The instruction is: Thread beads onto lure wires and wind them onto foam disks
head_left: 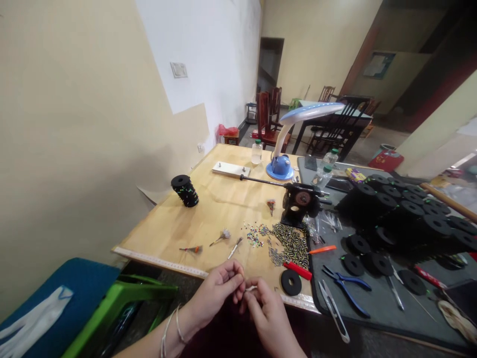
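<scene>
My left hand (226, 283) and my right hand (263, 301) meet at the table's front edge, each with its fingers closed in a pinch. Whatever lies between the fingertips is too small to make out. Just beyond them are small bundles of fine wires or fibres (235, 247), a scatter of tiny coloured beads (255, 236) and a heap of small dark-and-yellow striped pieces (292, 243). A black foam ring (291, 282) lies right of my right hand, below a red-handled tool (298, 270).
A black roll (185, 191) stands at the left. Behind the heap sit a black clamp-like device (300, 204) with a long rod and a blue desk lamp (280, 166). On the grey mat (376, 303) are blue pliers (348, 286), snips (333, 308) and several black foam rolls (391, 204).
</scene>
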`<state>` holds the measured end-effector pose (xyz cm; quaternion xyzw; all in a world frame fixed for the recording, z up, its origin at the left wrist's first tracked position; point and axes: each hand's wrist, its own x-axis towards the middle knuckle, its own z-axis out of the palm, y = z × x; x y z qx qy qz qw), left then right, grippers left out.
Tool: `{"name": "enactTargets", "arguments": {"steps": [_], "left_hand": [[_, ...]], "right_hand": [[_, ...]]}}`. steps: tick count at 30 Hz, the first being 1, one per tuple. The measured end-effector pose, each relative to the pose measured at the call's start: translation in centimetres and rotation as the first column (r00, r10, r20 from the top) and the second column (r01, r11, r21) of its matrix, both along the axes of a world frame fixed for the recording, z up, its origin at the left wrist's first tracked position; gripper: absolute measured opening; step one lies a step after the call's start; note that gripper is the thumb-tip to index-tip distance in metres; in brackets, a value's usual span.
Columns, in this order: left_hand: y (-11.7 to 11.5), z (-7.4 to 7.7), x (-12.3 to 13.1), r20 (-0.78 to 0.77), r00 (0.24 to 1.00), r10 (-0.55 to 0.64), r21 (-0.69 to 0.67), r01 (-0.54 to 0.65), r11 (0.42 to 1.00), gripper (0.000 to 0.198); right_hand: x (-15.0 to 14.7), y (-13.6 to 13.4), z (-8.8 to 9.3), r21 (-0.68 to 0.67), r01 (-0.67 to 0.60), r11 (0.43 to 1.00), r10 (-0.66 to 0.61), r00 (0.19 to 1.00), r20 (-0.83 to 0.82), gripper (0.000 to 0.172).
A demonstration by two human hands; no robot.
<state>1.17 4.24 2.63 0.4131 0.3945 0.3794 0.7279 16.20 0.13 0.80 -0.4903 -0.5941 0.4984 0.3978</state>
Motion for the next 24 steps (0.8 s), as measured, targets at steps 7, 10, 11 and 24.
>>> {"name": "enactTargets", "arguments": {"steps": [7, 10, 11, 24], "left_hand": [[0.5, 0.8, -0.9, 0.241, 0.970, 0.025, -0.148, 0.011, 0.989, 0.028], [0.8, 1.4, -1.5, 0.435, 0.898, 0.065, -0.233, 0.043, 0.972, 0.026], [0.9, 1.6, -1.6, 0.480, 0.874, 0.080, -0.251, 0.050, 0.967, 0.024], [1.5, 4.2, -3.1, 0.679, 0.695, 0.236, -0.326, -0.002, 0.945, 0.018]], "right_hand": [[0.0, 0.4, 0.5, 0.227, -0.054, 0.972, -0.017, 0.955, 0.298, 0.021], [0.1, 0.5, 0.6, 0.286, -0.032, 0.958, -0.070, 0.938, 0.340, 0.021], [0.2, 0.5, 0.6, 0.305, -0.023, 0.952, -0.089, 0.933, 0.349, 0.020], [3.2, 1.9, -2.1, 0.450, -0.034, 0.892, -0.263, 0.771, 0.580, 0.017]]}}
